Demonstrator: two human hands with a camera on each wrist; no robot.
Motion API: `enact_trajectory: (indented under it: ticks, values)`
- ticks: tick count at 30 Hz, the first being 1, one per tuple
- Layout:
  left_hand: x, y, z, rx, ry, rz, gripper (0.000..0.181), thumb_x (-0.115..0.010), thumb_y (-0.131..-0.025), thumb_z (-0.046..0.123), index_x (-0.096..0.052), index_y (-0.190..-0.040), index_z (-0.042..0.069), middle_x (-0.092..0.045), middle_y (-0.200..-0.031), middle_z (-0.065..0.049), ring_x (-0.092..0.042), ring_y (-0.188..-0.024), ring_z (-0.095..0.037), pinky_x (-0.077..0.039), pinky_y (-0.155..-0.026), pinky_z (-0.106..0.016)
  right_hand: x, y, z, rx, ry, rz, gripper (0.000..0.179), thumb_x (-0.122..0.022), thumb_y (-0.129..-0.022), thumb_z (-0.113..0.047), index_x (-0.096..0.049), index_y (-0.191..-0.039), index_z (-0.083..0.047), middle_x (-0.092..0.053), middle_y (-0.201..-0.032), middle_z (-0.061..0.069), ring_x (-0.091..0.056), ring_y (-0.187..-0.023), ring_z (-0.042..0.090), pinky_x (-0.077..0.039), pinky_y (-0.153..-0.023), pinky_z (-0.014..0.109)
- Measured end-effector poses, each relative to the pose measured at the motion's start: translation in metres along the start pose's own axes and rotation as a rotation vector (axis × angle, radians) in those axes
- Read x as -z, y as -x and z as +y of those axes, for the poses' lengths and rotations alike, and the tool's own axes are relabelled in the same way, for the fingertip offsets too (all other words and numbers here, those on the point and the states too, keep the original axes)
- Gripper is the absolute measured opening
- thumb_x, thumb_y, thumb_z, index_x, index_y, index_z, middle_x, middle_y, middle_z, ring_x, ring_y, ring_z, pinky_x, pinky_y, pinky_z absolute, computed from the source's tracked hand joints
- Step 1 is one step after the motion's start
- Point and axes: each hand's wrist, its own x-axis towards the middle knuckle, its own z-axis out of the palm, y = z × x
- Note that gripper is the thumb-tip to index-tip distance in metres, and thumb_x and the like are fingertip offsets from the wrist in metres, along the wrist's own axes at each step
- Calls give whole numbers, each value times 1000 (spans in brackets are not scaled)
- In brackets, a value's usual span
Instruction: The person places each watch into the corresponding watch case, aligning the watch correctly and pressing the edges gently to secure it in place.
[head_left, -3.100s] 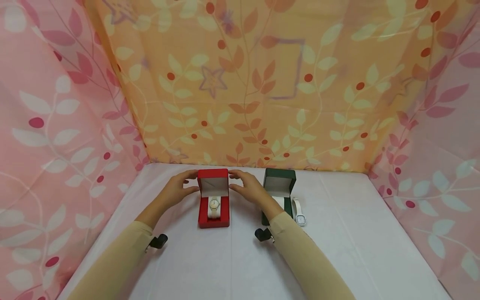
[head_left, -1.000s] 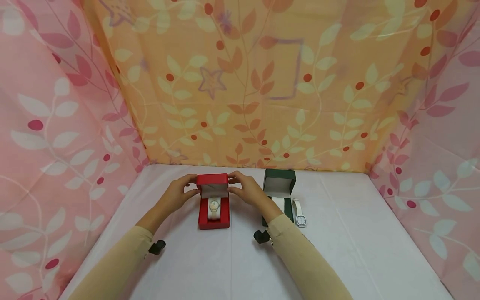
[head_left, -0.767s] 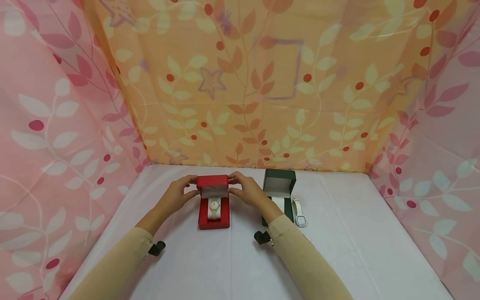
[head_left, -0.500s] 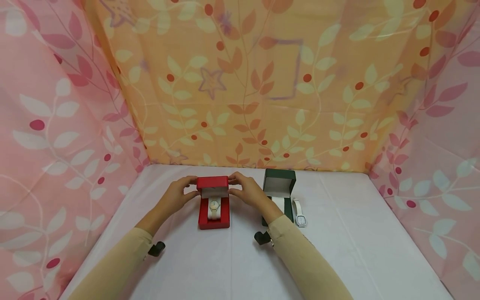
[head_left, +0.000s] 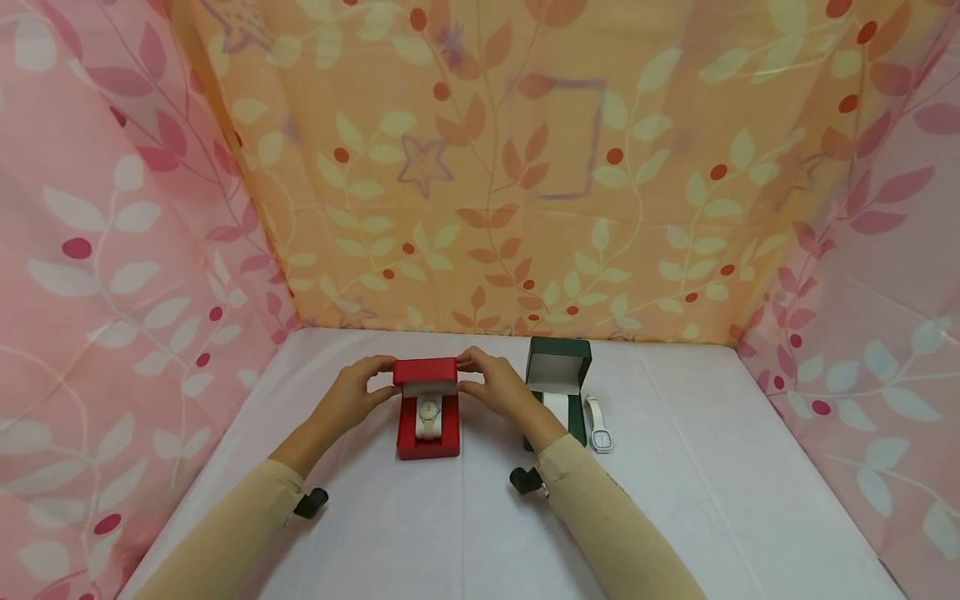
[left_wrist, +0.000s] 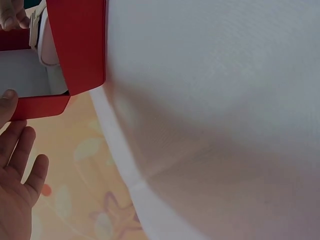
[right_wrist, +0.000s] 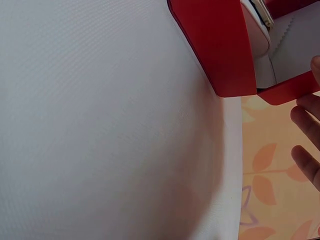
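Note:
A red watch box (head_left: 429,452) stands on the white-covered table with its lid (head_left: 425,370) partly lowered over the base. Inside, a wristwatch (head_left: 429,411) with a pale strap is wrapped round a white cushion. My left hand (head_left: 342,402) pinches the lid's left side, thumb in front and fingers behind. On the other side my right hand (head_left: 501,392) grips the lid the same way. The left wrist view shows the left thumb (left_wrist: 7,102) at the lid's edge. In the right wrist view, several right fingers (right_wrist: 307,125) lie against the lid's outer side.
Right of the red box stands a dark green watch box (head_left: 559,365) with its lid raised and a white cushion inside, partly behind my right forearm. A white wristwatch (head_left: 600,438) lies beside it. Patterned cloth walls (head_left: 480,183) enclose the table at the back and sides.
The red lid has tipped forward and down from nearly upright, both hands moving with it. The watch, the green box and the white wristwatch stay where they were.

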Motion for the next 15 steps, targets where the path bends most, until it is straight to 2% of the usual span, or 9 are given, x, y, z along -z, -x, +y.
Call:
enact_trajectory:
  ticks: [7,15]
  values:
    - [-1,4,2,-21,-18,27,49,-83,-86,12,-65,-131,12,-72,-123,-10,-65,-117,-32,-51,-101,-57,-2,4,-2,7,11,16,37,-76,-94,-24,-60,-126,-28,-71,-131,-2,-65,-124,16,-50,-108,48]
    - [-3,9,4,29,2,21,48,-83,-86,13,-66,-131,15,-71,-124,-8,-64,-119,-29,-51,-104,-54,-3,10,-4,22,-1,26,37,-77,-93,-21,-61,-126,-27,-71,-130,-2,-66,-124,17,-50,-107,49]
